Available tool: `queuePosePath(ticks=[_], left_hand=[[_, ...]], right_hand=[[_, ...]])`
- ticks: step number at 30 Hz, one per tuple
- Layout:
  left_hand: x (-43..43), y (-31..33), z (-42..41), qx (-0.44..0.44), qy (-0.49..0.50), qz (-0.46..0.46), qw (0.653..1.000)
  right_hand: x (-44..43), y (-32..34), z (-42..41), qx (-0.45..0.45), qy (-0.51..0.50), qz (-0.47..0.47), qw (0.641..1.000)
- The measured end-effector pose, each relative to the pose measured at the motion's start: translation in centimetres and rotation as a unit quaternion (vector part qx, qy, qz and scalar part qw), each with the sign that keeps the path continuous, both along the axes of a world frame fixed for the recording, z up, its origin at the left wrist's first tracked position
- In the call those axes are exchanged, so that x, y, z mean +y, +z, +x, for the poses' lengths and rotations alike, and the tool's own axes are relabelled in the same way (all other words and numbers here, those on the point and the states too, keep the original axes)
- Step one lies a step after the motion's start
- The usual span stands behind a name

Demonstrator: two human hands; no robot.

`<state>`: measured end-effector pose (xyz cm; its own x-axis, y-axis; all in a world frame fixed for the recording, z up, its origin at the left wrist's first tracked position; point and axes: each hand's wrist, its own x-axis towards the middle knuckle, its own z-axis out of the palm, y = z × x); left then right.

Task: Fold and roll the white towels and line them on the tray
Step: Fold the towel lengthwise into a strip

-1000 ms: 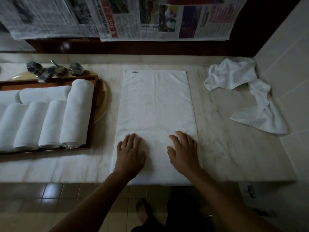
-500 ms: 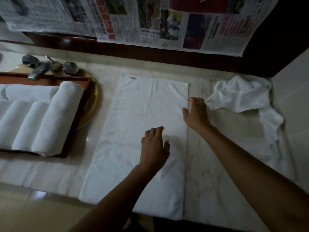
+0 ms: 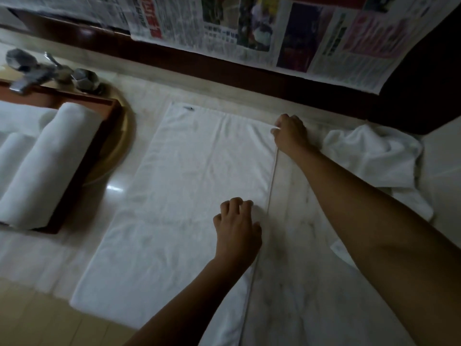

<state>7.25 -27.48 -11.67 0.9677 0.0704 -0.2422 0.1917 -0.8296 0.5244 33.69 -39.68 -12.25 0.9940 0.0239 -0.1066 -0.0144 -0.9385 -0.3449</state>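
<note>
Gave up smoothing the near end and went to the right edge of the flat towel (image 3: 194, 196).
Reached the right hand (image 3: 290, 133) up to the far right corner and pinched it, fingers clamped on the cloth. Brought the left hand (image 3: 237, 228) lower along the same edge, fingers bent with tips on the towel; impossible to tell any grip there. Kept the towel spread lengthwise on the worktop (image 3: 299, 270), beside the tray (image 3: 99, 136) of rolled towels (image 3: 37, 171). Probably set up a lengthwise fold leftward; rolling not yet begun.

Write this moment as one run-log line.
right hand pinches far right corner of flat towel | left hand rests on it | rolled towels in tray
</note>
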Motion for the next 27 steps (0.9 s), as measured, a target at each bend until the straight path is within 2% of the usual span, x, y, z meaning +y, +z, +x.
queuePosePath(ticks=[5, 11, 14, 17, 19, 20, 24, 27], left_hand=[[-1.0, -0.7, -0.2, -0.009, 0.003, 0.03, 0.999], [-1.9, -0.9, 0.0, -0.018, -0.007, 0.06, 0.998], [-2.1, -0.4, 0.2, -0.011, -0.026, 0.06, 0.998], [-1.5, 0.7, 0.6, -0.014, -0.008, -0.019, 1.0], [-0.2, 1.9, 0.8, -0.017, 0.03, -0.099, 0.995], [0.8, 2.7, 0.8, -0.019, 0.053, -0.136, 0.989], [5.8, 5.2, 0.6, 0.01, 0.11, -0.247, 0.963], [10.0, 6.2, 0.8, 0.031, 0.191, -0.355, 0.915]], right_hand=[[-1.2, 0.7, 1.7, 0.054, 0.008, 0.016, 0.998], [-3.3, 3.3, 2.2, 0.06, -0.047, 0.147, 0.986], [-4.2, 3.2, 1.9, 0.076, -0.079, 0.231, 0.967], [-4.1, 3.6, 1.2, 0.103, -0.114, 0.379, 0.912], [-3.5, 4.5, 0.8, 0.129, -0.109, 0.472, 0.865], [-2.8, 4.8, 0.6, 0.138, -0.09, 0.491, 0.855], [0.9, 5.4, 0.8, 0.111, -0.017, 0.445, 0.889], [4.5, 5.7, 1.0, 0.063, 0.033, 0.386, 0.92]])
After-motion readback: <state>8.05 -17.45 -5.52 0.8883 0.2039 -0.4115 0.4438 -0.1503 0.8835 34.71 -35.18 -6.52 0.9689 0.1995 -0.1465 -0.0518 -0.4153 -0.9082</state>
